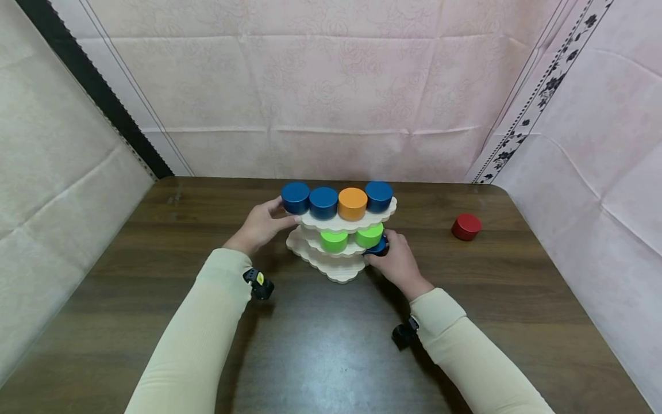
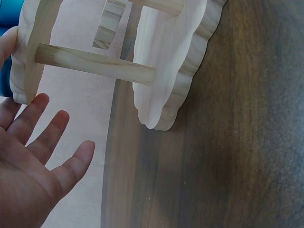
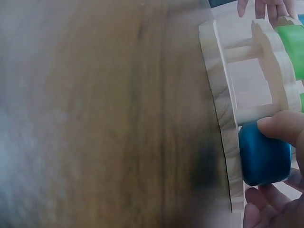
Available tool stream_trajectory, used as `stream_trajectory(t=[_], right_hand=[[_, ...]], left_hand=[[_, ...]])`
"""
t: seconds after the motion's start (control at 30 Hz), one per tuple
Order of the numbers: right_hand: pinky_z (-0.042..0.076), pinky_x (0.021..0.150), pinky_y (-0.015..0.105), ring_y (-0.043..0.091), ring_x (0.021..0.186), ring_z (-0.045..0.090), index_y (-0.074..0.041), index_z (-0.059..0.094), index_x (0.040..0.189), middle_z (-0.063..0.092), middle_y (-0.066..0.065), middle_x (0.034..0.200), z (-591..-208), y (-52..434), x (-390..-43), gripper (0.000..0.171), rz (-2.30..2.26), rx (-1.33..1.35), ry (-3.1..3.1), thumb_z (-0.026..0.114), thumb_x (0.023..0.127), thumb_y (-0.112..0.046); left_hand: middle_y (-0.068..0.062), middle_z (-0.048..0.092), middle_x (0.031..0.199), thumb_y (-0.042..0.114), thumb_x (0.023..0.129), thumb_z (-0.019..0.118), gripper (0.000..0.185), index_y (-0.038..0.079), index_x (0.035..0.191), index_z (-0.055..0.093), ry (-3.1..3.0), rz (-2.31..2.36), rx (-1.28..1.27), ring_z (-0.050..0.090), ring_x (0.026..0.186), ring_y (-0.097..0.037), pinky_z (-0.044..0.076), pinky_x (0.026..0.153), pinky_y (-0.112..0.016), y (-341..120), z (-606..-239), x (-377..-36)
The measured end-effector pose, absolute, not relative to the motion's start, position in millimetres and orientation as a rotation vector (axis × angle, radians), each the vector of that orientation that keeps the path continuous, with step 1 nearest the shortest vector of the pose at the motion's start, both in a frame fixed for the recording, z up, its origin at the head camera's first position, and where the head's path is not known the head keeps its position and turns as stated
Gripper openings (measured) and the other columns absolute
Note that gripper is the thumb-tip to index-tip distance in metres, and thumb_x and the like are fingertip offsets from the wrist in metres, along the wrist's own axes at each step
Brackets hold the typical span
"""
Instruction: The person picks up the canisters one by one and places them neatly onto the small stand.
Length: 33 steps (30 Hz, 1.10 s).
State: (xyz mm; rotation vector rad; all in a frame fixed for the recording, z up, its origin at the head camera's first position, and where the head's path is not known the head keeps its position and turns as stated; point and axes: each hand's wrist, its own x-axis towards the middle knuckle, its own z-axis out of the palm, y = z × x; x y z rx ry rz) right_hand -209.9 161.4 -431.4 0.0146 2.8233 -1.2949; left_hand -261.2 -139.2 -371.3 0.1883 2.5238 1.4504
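A pale wooden three-tier stand (image 1: 335,269) with scalloped edges stands near the back of the table. My left hand (image 1: 260,230) pinches the left end of its top tier between thumb and fingers; the other fingers are spread below that tier in the left wrist view. At the stand's right side, my right hand (image 1: 398,263) grips a short blue cylinder (image 3: 263,156) at the bottom tier, between thumb and fingers. Three blue cylinders (image 1: 323,203) and an orange cylinder (image 1: 353,204) line the top tier. Two green cylinders (image 1: 334,241) sit on the middle tier.
A red cylinder (image 1: 466,227) lies apart on the right of the brown wooden table (image 1: 310,356). Pale cloth (image 1: 331,103) hangs behind the table's back edge and along both sides. Round wooden posts (image 2: 95,62) join the stand's tiers.
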Motion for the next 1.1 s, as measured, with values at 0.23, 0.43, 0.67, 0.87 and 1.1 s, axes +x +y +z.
stream_trajectory(t=[0.23, 0.43, 0.67, 0.87, 1.1], right_hand=[[0.040, 0.104, 0.051, 0.034, 0.118, 0.043, 0.001, 0.036, 0.141, 0.039, 0.021, 0.134, -432.2, 159.0, -209.3, 0.073, -1.243, 0.006, 2.857, 0.074, 0.083, -0.022], [0.039, 0.105, 0.052, 0.035, 0.121, 0.042, 0.001, 0.032, 0.144, 0.037, 0.021, 0.137, -431.1, 162.1, -209.0, 0.079, -1.211, -0.022, 2.852, 0.075, 0.083, -0.024], [0.042, 0.102, 0.052, 0.034, 0.120, 0.043, -0.001, 0.030, 0.147, 0.035, 0.023, 0.140, -427.6, 177.8, -207.4, 0.083, -1.155, -0.042, 2.872, 0.075, 0.083, -0.029], [0.039, 0.104, 0.055, 0.038, 0.123, 0.043, -0.003, 0.030, 0.148, 0.034, 0.024, 0.142, -422.9, 197.4, -204.7, 0.082, -1.061, -0.030, 2.914, 0.073, 0.085, -0.033], [0.037, 0.104, 0.059, 0.042, 0.127, 0.038, -0.001, 0.029, 0.148, 0.033, 0.027, 0.143, -419.3, 222.0, -205.2, 0.080, -0.900, -0.012, 3.026, 0.070, 0.087, -0.033]], left_hand=[[-0.008, 0.039, 0.152, 0.045, 0.088, 0.068, 0.084, 0.018, 0.154, 0.024, 2.528, 1.448, 0.199, 0.028, 0.143, -0.030, 0.026, 0.111, -0.059, -139.5, -371.2, -261.0], [-0.008, 0.038, 0.152, 0.045, 0.088, 0.069, 0.085, 0.018, 0.155, 0.023, 2.519, 1.455, 0.185, 0.027, 0.143, -0.030, 0.026, 0.112, -0.058, -138.8, -371.5, -261.1], [-0.007, 0.040, 0.151, 0.044, 0.088, 0.069, 0.084, 0.019, 0.154, 0.024, 2.505, 1.476, 0.180, 0.030, 0.142, -0.030, 0.028, 0.111, -0.058, -138.9, -371.6, -260.9], [-0.008, 0.040, 0.151, 0.043, 0.088, 0.069, 0.083, 0.018, 0.154, 0.025, 2.517, 1.471, 0.191, 0.029, 0.142, -0.029, 0.027, 0.111, -0.057, -138.3, -371.2, -260.6], [-0.007, 0.041, 0.150, 0.046, 0.087, 0.069, 0.084, 0.019, 0.154, 0.025, 2.537, 1.448, 0.200, 0.028, 0.143, -0.029, 0.026, 0.112, -0.058, -139.2, -372.7, -261.7]])
